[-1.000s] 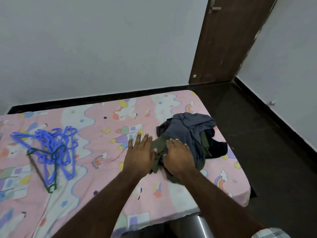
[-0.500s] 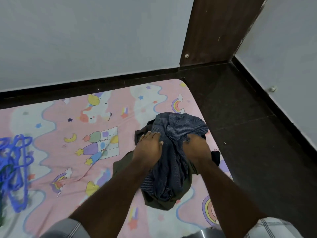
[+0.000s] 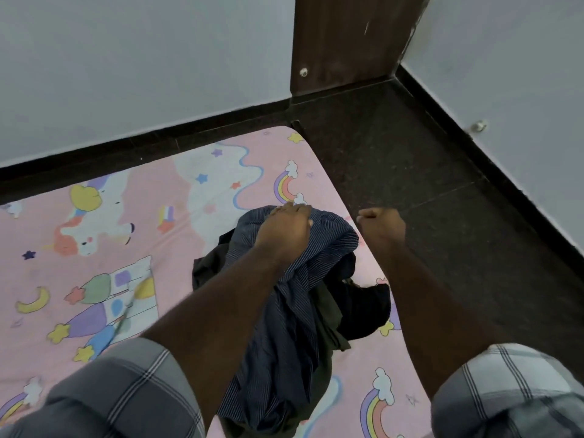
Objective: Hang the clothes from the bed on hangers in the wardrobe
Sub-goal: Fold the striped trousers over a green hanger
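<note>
A pink cartoon-print bed sheet point(image 3: 94, 248) is covering the bed, beside dark floor tiles point(image 3: 442, 200). A striped navy shirt point(image 3: 284, 327) is hanging over the bed's right edge above a dark clothes heap point(image 3: 357, 305). The left hand point(image 3: 284, 230) is gripping the shirt's top, fingers curled into the fabric. The right hand point(image 3: 382, 224) is hovering beside it, fisted, holding nothing visible.

Two hands point(image 3: 284, 230), three garments point(image 3: 294, 311), one bed point(image 3: 94, 279).
</note>
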Tool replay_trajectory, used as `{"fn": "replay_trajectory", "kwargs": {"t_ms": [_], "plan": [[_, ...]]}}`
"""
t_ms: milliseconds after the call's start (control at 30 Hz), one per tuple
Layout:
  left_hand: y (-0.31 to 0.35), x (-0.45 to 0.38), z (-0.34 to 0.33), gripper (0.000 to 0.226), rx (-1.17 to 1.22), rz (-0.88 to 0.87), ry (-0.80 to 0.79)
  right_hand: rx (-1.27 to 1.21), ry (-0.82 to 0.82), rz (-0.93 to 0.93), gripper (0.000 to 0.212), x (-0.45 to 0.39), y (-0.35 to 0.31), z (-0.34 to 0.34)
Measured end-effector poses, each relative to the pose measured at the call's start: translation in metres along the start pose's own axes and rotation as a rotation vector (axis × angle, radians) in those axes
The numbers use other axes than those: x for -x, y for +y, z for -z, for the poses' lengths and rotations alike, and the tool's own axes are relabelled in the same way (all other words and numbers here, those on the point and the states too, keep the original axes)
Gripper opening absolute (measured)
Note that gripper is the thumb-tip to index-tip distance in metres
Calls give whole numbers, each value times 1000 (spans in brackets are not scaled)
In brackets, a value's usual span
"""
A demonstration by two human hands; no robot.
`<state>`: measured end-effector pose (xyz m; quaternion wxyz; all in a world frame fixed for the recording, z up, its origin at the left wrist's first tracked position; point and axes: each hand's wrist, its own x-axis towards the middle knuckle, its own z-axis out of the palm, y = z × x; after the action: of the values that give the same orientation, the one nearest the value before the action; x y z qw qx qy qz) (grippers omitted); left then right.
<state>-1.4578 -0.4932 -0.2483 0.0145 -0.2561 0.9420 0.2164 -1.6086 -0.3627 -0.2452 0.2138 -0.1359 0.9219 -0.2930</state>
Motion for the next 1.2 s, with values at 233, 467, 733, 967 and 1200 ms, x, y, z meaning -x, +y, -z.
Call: {"fn": "replay_trajectory", "kwargs": {"t_ms": [233, 467, 733, 967, 1200], "plan": [[4, -68, -45, 41, 141, -8, -105, -121, -136, -12, 22, -72, 33, -43], [-4, -96, -55, 37, 426, 94, -189, -301, -315, 16, 13, -87, 44, -49], [0, -89, 15, 13, 519, 2, -183, -697, -494, 104, 17, -57, -13, -3], [-11, -38, 124, 7, 442, 5, -126, -462, -569, 316, 16, -3, -77, 33], [-35, 62, 229, 7, 487, 58, -46, -165, -599, 484, 19, 76, -144, 33]]}}
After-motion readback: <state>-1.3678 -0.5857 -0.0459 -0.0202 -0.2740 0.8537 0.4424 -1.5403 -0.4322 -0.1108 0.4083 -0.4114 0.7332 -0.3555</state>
